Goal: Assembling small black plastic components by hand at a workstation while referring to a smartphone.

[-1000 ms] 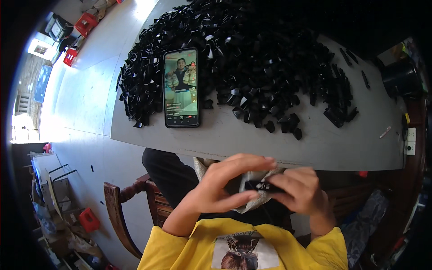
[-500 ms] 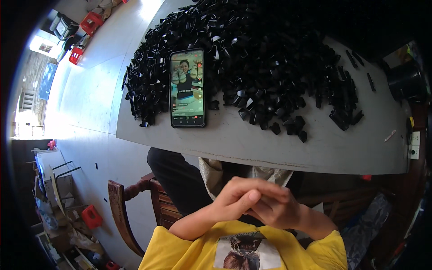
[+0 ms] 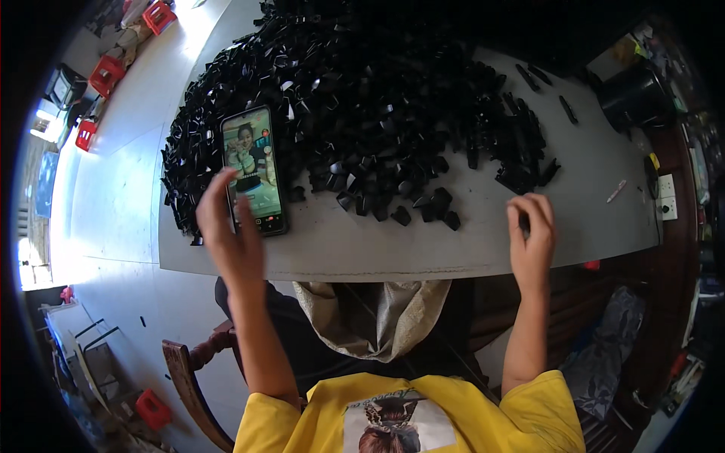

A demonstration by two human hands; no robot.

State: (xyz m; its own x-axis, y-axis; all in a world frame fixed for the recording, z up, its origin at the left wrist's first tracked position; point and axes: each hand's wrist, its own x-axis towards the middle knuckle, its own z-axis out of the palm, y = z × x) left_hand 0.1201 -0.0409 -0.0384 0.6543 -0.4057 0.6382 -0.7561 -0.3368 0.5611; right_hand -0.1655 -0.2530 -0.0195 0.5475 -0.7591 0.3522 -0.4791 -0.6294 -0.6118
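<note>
A phone (image 3: 260, 170) with a video on its lit screen stands propped against a large heap of black plastic pieces (image 3: 332, 106) on the grey table (image 3: 362, 253). My left hand (image 3: 229, 230) is at the phone's lower left, thumb and forefinger apart, partly covering the screen; it looks slightly blurred. Over the table's front edge at the right, my right hand (image 3: 533, 238) has its fingers curled in toward the thumb. Something dark shows between them, too small to make out. Several loose black pieces (image 3: 430, 208) lie just left of that hand.
Between my knees hangs an open woven sack (image 3: 377, 325) below the table edge. A wooden chair (image 3: 185, 377) is at the left. A black bucket (image 3: 634, 98) stands at the far right, near a small pinkish stick (image 3: 616, 191). Red stools (image 3: 106, 75) are on the floor.
My hands, clasped together over my lap before, have come apart and moved up to the table: the left to the phone, the right to the front edge. The view has shifted; the sack shows more fully.
</note>
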